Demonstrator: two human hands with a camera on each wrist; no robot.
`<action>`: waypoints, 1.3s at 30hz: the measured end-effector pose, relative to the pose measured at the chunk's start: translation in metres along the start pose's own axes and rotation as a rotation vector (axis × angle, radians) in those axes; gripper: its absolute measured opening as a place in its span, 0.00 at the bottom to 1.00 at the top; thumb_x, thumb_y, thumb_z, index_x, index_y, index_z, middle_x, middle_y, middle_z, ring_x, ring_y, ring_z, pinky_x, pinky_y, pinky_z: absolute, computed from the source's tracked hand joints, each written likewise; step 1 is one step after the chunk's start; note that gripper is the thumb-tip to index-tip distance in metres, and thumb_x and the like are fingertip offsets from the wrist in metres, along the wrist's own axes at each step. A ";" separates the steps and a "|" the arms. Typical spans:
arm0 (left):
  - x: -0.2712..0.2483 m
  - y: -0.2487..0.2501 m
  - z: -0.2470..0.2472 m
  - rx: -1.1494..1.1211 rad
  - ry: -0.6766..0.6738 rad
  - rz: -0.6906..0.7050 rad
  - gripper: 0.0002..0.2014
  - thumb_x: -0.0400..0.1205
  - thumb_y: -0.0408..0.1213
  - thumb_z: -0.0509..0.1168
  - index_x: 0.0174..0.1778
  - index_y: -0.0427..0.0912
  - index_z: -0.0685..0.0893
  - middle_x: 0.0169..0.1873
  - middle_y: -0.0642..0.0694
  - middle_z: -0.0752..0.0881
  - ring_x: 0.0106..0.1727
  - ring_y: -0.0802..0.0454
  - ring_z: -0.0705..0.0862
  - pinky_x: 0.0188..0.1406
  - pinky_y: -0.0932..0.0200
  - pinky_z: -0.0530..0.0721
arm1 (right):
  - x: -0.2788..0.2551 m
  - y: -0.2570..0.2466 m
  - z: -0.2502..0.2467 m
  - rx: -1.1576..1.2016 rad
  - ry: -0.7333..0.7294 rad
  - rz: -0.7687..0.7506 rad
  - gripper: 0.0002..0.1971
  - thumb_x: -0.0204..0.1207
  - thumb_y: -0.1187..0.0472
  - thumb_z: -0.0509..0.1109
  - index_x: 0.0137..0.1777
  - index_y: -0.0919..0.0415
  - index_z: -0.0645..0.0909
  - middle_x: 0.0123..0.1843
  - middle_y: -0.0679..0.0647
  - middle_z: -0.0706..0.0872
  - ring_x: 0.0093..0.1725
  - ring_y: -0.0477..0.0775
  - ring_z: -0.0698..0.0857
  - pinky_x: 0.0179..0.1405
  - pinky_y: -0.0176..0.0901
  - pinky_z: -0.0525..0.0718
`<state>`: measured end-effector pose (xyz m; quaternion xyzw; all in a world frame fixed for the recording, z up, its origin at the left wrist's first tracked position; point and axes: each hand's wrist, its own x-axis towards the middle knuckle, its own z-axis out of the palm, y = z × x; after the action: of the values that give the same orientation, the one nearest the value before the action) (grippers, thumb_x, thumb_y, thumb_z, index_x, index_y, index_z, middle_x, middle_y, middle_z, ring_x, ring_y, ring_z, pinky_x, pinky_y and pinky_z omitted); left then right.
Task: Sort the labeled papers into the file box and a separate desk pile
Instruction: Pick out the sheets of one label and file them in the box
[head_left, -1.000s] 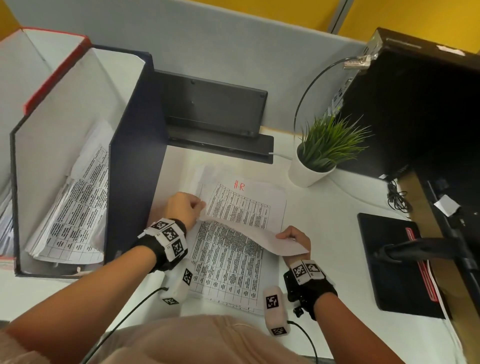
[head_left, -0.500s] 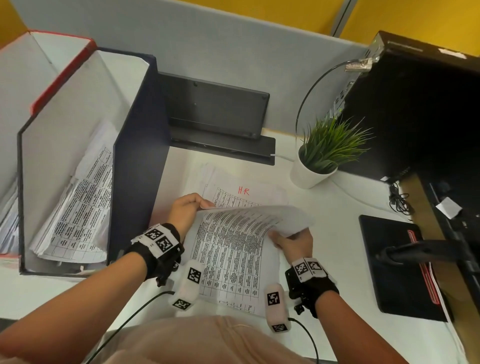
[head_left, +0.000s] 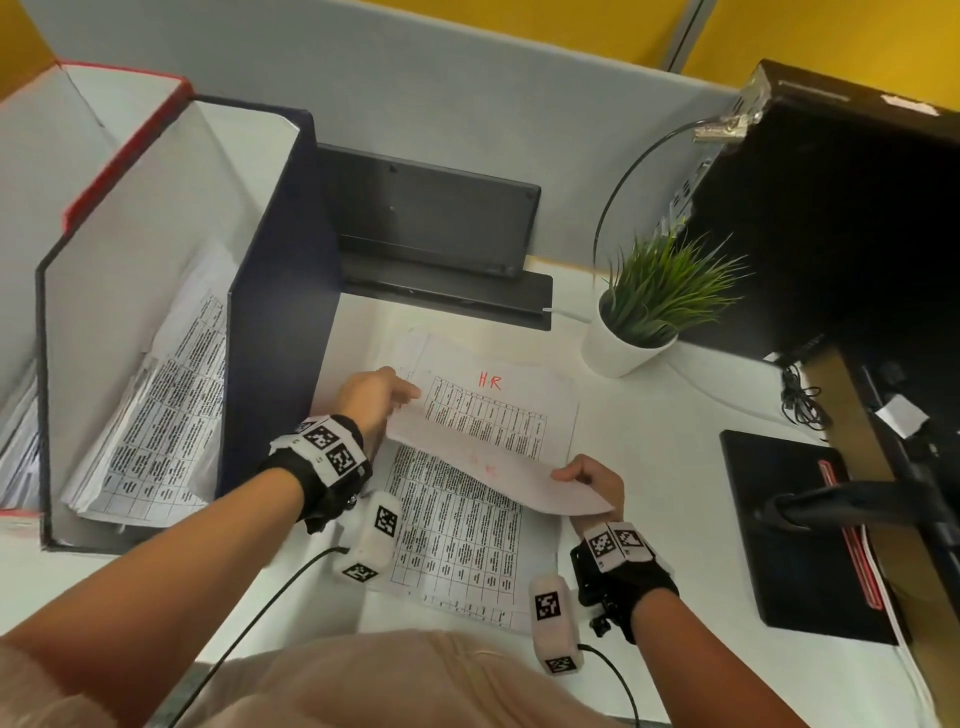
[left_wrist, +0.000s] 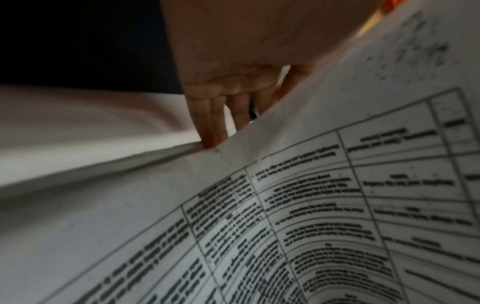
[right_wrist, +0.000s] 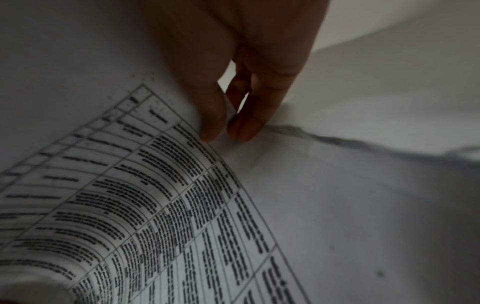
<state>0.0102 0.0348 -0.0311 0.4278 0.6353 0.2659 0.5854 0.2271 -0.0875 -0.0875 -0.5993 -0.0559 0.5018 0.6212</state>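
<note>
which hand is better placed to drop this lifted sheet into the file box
Left, probably. The left hand already pinches the sheet on the edge nearest the file box; the right hand holds the far corner.

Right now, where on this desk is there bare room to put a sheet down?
Bare desk lies between the papers, the plant and the black pad. Left is crowded: the file box stands against the papers.

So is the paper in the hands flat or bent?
Bent. The sheet curls back over the pile, showing its blank back, with the left hand and right hand pinching its ends.
</note>
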 end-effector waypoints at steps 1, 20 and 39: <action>0.003 0.000 -0.001 0.120 0.037 -0.022 0.12 0.80 0.33 0.58 0.40 0.31 0.84 0.37 0.41 0.83 0.36 0.49 0.79 0.31 0.61 0.74 | 0.000 0.001 0.000 0.000 0.003 0.004 0.29 0.64 0.84 0.52 0.06 0.60 0.71 0.15 0.50 0.78 0.17 0.48 0.81 0.16 0.31 0.77; 0.019 -0.029 0.002 0.644 0.066 0.201 0.15 0.79 0.34 0.66 0.25 0.38 0.83 0.24 0.45 0.82 0.29 0.51 0.79 0.33 0.62 0.77 | 0.000 -0.001 -0.001 0.096 0.092 0.065 0.27 0.66 0.82 0.53 0.08 0.65 0.74 0.17 0.57 0.81 0.18 0.52 0.80 0.17 0.31 0.79; -0.009 -0.028 -0.008 -0.084 -0.206 0.197 0.15 0.78 0.17 0.50 0.31 0.36 0.75 0.44 0.41 0.85 0.41 0.53 0.82 0.29 0.72 0.81 | -0.004 0.001 -0.007 -0.648 0.073 -0.169 0.15 0.62 0.69 0.82 0.47 0.66 0.82 0.43 0.59 0.87 0.39 0.54 0.86 0.36 0.40 0.84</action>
<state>-0.0044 0.0148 -0.0489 0.4883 0.5150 0.3031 0.6360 0.2287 -0.0951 -0.0882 -0.7765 -0.2398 0.3830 0.4392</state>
